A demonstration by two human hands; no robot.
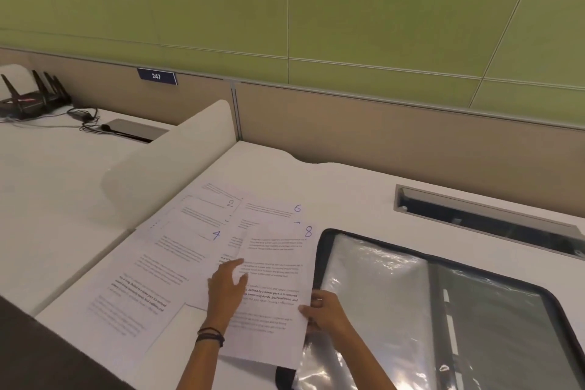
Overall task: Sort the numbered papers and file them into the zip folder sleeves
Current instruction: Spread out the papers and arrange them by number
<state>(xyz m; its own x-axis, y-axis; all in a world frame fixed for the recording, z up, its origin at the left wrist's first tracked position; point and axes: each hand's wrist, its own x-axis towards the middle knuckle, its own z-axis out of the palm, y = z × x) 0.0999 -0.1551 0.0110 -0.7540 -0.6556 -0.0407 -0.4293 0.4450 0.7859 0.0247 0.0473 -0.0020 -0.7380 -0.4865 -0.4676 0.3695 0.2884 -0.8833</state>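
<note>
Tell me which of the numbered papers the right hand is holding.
The paper marked 8: the right hand grips its right edge, while papers 2, 4 and 6 lie flat, farther left.

Both forearms reach up from the bottom edge, bare to the wrist. The left hand (227, 283) lies palm down with its fingers spread and extended forward and to the right, thumb angled out on the right side, fingertips resting flat rather than curled around anything. Dark bands (210, 336) circle the left wrist. The right hand (323, 310) sits just to the right and slightly lower, fingers curled inward and the thumb pressed across on top in a pinch. The right forearm angles in from the lower right, the left forearm from below, the 2 hands close but apart
</note>
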